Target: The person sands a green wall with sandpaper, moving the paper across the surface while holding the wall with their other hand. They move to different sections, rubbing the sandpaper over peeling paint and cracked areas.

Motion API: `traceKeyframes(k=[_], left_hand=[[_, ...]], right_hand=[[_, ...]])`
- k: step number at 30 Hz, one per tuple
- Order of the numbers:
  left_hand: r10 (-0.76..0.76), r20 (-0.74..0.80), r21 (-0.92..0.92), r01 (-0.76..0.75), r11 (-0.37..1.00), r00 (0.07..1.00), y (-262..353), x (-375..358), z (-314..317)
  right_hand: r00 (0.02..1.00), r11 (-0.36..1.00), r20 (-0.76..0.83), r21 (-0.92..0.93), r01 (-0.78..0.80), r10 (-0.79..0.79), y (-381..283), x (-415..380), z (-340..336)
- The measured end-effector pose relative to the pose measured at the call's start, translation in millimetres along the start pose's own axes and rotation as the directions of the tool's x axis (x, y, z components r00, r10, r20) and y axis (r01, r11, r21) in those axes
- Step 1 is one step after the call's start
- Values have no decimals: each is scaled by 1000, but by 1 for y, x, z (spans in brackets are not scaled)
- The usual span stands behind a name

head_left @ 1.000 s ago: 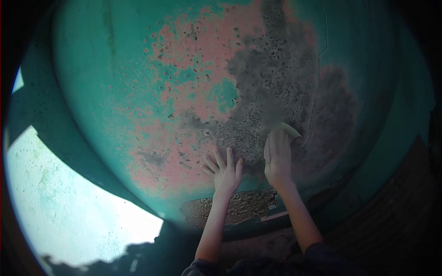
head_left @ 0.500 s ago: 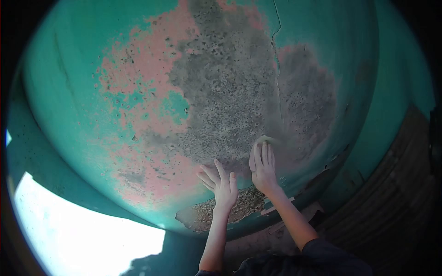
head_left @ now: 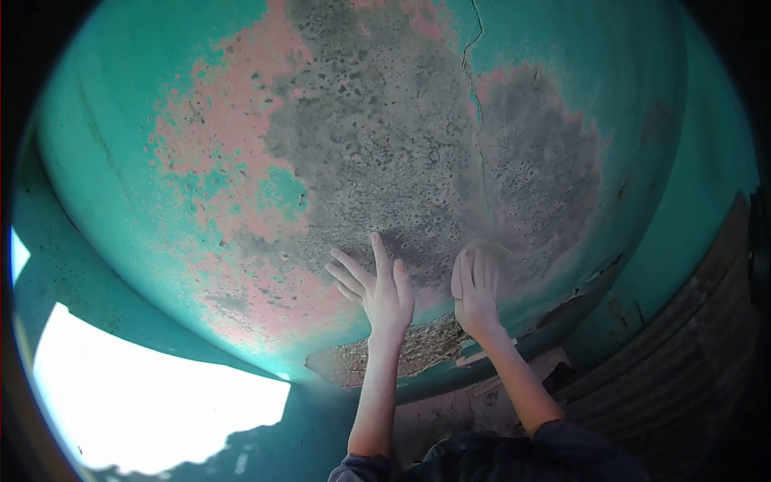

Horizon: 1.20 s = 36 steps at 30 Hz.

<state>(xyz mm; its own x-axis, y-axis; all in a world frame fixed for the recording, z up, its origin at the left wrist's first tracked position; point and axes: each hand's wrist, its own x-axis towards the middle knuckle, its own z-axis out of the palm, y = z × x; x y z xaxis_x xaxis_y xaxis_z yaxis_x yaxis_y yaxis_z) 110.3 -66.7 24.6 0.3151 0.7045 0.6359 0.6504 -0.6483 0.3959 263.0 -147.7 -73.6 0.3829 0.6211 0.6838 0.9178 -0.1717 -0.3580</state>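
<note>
A teal wall (head_left: 562,32) with worn paint fills most of the view, its middle a rough grey patch (head_left: 377,136) edged with pink. My left hand (head_left: 385,301) lies against the lower part of this patch, fingers spread and nothing held. To its right, my right hand (head_left: 480,301) presses a pale piece of sandpaper (head_left: 457,277) flat on the surface, fingers together over it. Most of the sandpaper is hidden under the fingers. Pale dust blurs the wall around the fingertips. A thin crack (head_left: 479,136) runs down the wall to just above this hand.
Below my hands, the coating has broken away from a coarse brown patch (head_left: 418,349). More peeling paint (head_left: 574,305) shows at lower right. Bright light (head_left: 152,394) falls at lower left, and a dark ribbed surface (head_left: 683,345) lies at right.
My left hand has slid upward onto the grey patch. My right hand has moved a little to the right with the sandpaper. The view has shifted slightly.
</note>
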Motion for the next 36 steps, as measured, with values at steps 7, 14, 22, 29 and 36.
traceKeyframes(k=[7,14,22,29,36], left_hand=[[44,-62,81,-39,996,997,24,-3,8],[-48,133,11,47,999,990,41,-44,31],[-38,144,-30,43,999,989,48,-47,42],[2,152,-61,7,998,988,42,-48,36],[138,15,-52,-137,989,990,39,-27,14]], right_hand=[[968,997,-252,73,9,9,19,74,-66],[1000,1000,-13,-15,-1,1,34,4,-23],[983,997,-173,12,71,-68,19,72,-70],[993,999,-119,32,19,-15,31,8,-16],[986,997,-163,-75,11,-23,28,27,-26]])
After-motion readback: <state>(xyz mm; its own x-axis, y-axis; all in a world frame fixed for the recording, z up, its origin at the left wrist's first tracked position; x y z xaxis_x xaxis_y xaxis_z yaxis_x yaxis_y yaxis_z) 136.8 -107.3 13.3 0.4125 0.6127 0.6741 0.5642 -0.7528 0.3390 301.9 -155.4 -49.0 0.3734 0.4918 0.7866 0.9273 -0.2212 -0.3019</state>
